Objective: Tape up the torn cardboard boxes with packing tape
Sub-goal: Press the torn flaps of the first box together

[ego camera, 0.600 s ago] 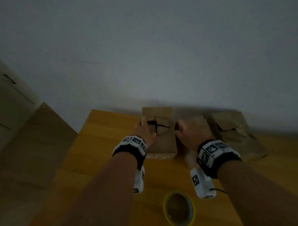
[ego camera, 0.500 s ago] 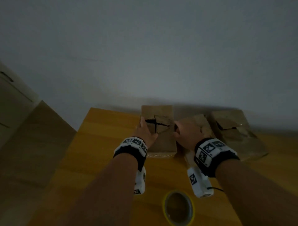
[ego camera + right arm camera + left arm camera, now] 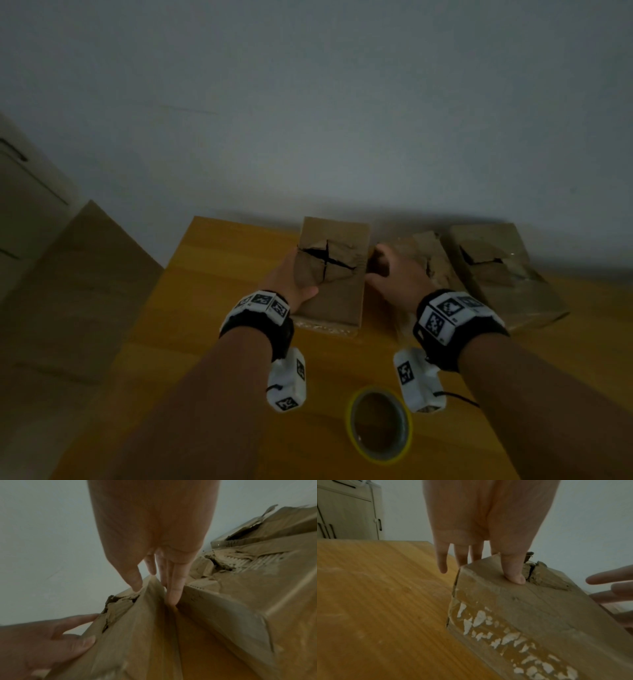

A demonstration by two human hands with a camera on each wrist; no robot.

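Note:
Three torn brown cardboard boxes stand along the table's far edge. The left box (image 3: 334, 284) has a cross-shaped tear in its top. My left hand (image 3: 291, 277) grips its left edge, with the thumb (image 3: 513, 574) on the top face and the fingers down the side. My right hand (image 3: 394, 274) grips its right edge, thumb on top. Its fingers (image 3: 173, 592) reach into the narrow gap beside the middle box (image 3: 435, 260). A yellow-rimmed roll of packing tape (image 3: 378, 425) lies flat near the front, between my forearms.
The right box (image 3: 496, 274) is torn too and touches the middle one. The wooden table (image 3: 222, 274) ends at a grey wall behind the boxes. A pale cabinet (image 3: 347, 513) stands to the left, past the table's edge.
Both hands have stayed at the sides of the left box. The head view has drifted slightly, and the box looks turned a little.

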